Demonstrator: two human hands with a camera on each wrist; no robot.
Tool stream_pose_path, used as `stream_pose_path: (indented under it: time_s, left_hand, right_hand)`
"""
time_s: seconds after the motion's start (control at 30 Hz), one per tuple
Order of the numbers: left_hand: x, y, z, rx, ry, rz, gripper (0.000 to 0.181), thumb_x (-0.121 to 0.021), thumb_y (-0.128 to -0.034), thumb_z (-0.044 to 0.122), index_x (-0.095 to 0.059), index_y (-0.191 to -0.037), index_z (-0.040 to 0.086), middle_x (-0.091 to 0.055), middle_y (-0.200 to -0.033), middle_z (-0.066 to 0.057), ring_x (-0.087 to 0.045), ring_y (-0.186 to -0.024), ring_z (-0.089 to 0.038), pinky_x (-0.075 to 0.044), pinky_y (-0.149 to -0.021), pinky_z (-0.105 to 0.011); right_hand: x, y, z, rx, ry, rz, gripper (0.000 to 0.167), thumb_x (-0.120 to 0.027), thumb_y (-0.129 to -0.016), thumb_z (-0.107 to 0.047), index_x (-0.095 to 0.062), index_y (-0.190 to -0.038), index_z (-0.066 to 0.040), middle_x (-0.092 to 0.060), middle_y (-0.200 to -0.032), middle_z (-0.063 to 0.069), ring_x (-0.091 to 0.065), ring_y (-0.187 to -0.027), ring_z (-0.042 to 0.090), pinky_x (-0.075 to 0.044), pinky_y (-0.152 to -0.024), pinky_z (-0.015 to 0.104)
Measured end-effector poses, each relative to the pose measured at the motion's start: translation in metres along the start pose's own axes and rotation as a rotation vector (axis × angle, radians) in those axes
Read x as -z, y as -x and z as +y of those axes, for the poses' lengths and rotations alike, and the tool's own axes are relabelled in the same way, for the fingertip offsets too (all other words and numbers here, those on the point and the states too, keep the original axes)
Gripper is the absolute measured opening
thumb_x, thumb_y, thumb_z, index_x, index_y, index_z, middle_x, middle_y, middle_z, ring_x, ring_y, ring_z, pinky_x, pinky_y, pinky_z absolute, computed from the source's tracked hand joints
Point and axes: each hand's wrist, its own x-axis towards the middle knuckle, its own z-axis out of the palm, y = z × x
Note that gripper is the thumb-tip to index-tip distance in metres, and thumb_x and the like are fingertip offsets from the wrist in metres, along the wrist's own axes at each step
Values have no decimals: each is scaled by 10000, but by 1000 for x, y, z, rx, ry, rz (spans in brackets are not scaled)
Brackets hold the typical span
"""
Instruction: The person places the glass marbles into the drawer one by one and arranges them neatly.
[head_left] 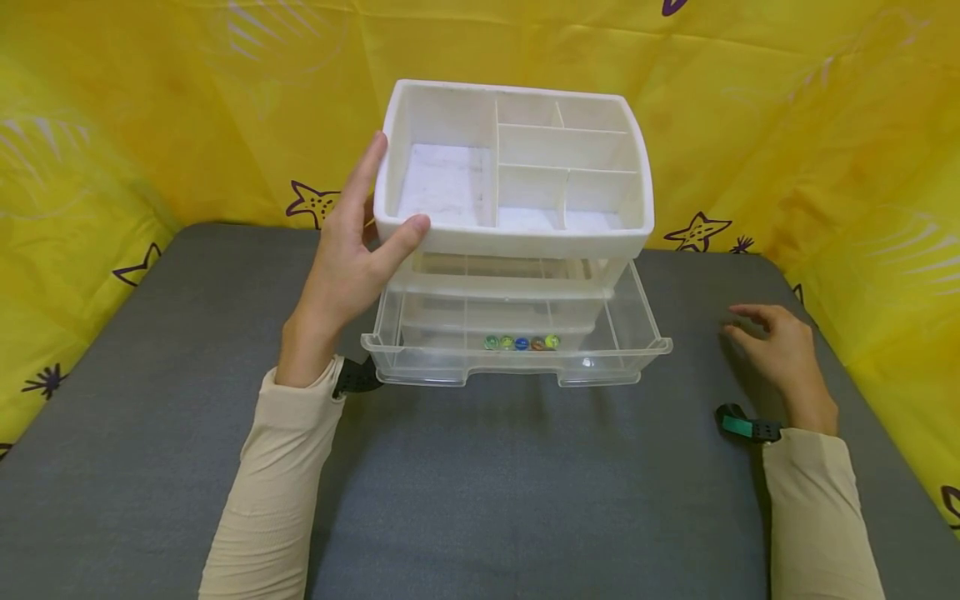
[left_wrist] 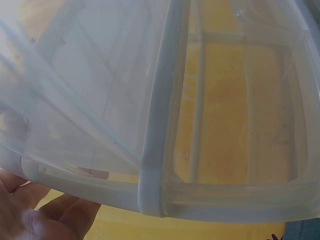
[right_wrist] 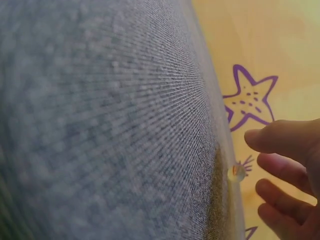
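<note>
A white plastic drawer organizer (head_left: 525,242) stands on the table, with divided compartments in its top. Its clear drawer (head_left: 420,367) is pulled out, and several glass marbles (head_left: 522,343) lie in a row inside. My left hand (head_left: 348,258) grips the organizer's top left corner, thumb on the front rim and fingers along the side. To the right, my right hand (head_left: 780,354) hovers over the table with loosely bent fingers and a gap between thumb and fingers, holding nothing. In the right wrist view, a single marble (right_wrist: 236,172) lies close to its fingertips; in the head view I cannot see that marble.
A dark grey cloth covers the table (head_left: 525,500). Yellow patterned fabric (head_left: 750,108) hangs behind the table and along both sides. The drawer juts out toward me from the organizer's front.
</note>
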Motion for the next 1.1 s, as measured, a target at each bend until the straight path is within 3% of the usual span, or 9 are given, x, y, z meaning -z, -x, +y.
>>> stream_pose_path:
  time_s: [0.2, 0.63, 1.1]
  left_hand:
    - [0, 0, 0, 5, -5, 1, 776, -658, -907, 92, -269, -1577, 129, -315, -1610, 9, -572, -1143, -222, -539, -873, -180]
    - [1, 0, 0, 18, -11, -4, 784, -663, -905, 102, -268, -1579, 152, -327, -1599, 25, -566, -1141, -214, -548, -879, -205]
    - [0, 0, 0, 2, -12, 5, 777, -661, -902, 92, -276, -1576, 135, -335, -1596, 11, -572, -1134, -235, -538, -876, -181]
  right_hand:
    - [-1, 0, 4, 28, 22, -53, 367, -594, -982, -153, -589, -1271, 74, -495, -1272, 365, -510, -1108, 555, -408, -896, 664]
    - [-1, -2, 10, 59, 40, -173, 416, -575, -993, -163, -525, -1286, 129, -459, -1281, 394, -414, -1161, 538, -339, -941, 676]
    - [2, -3, 8, 58, 78, -198, 311, -566, -971, -78, -610, -1225, 96, -536, -1220, 379, -520, -1060, 518, -422, -853, 639]
